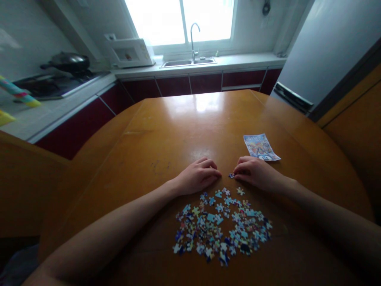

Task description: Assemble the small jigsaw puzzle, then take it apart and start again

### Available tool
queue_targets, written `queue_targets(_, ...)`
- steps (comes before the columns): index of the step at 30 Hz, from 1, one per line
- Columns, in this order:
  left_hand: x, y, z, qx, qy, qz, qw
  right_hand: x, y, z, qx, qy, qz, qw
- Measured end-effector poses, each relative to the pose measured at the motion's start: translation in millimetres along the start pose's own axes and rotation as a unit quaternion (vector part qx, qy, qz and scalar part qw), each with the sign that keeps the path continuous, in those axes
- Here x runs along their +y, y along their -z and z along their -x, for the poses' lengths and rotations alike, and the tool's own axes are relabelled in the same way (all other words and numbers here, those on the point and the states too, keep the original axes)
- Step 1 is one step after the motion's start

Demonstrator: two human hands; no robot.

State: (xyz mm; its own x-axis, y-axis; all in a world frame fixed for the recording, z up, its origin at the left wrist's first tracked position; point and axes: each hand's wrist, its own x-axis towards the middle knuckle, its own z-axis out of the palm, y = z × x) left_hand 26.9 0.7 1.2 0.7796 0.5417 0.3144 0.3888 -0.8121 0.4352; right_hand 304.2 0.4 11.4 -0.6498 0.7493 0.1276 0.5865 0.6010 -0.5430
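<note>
On the wooden table (190,131), many loose jigsaw puzzle pieces (208,228) lie spread in a heap, mostly pale blue, white and dark blue. Just beyond the heap, my right hand (253,172) pinches a small dark blue and white puzzle piece (231,175) at the tabletop. My left hand (199,174) rests to its left, a short gap away. Its fingers are curled together, and whatever they may hold is hidden. A single pale puzzle piece (240,191) lies below my right hand, near the heap's far edge.
A printed picture sheet (261,147) lies behind my right hand. Beyond the table are a counter with a sink (178,63), a white microwave (131,53) and a stove with a dark pan (70,61). A grey fridge (330,55) stands at the right.
</note>
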Motion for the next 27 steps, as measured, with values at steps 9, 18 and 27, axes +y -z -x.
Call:
queue_targets(9, 22, 24.2, -6, -0.075, 0.031, 0.012, 0.997, 0, 4, 0, -0.008, -0.017, -0.057, 0.998)
queue_targets(18, 83, 62.4, 2, -0.238, -0.010, -0.023, 0.971, 3, 5, -1, 0.000, -0.019, -0.082, 0.996)
queue_targets(27, 82, 38.0, 16, -0.252, -0.040, -0.009, 0.967, 9, 14, -5, 0.237, -0.120, -0.106, 0.958)
